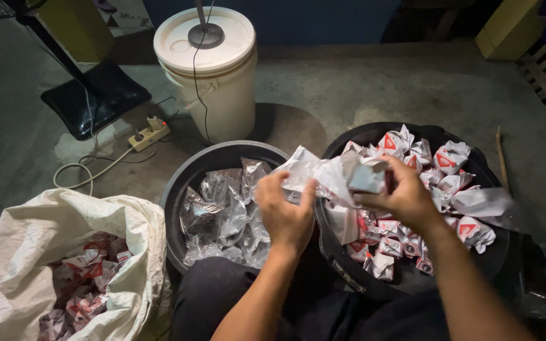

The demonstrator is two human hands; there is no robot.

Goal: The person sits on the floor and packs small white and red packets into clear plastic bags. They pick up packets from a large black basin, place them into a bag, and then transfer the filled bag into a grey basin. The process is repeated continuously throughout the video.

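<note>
At centre frame the left hand (287, 211) pinches one end of a crumpled white wrapper (333, 175); the right hand (399, 196) grips its other end, fingers closed. Below sit a black tub (188, 173) of silvery foil and a black basin (494, 262) of red-and-white packets on grey concrete floor (349, 88).

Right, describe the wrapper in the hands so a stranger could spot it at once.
Two black tubs sit side by side on the floor: the left tub holds silvery film, the right tub red-and-white packets. The wrapper is held above their meeting rims by the left hand and right hand, the only piece lifted and stretched out.
</note>
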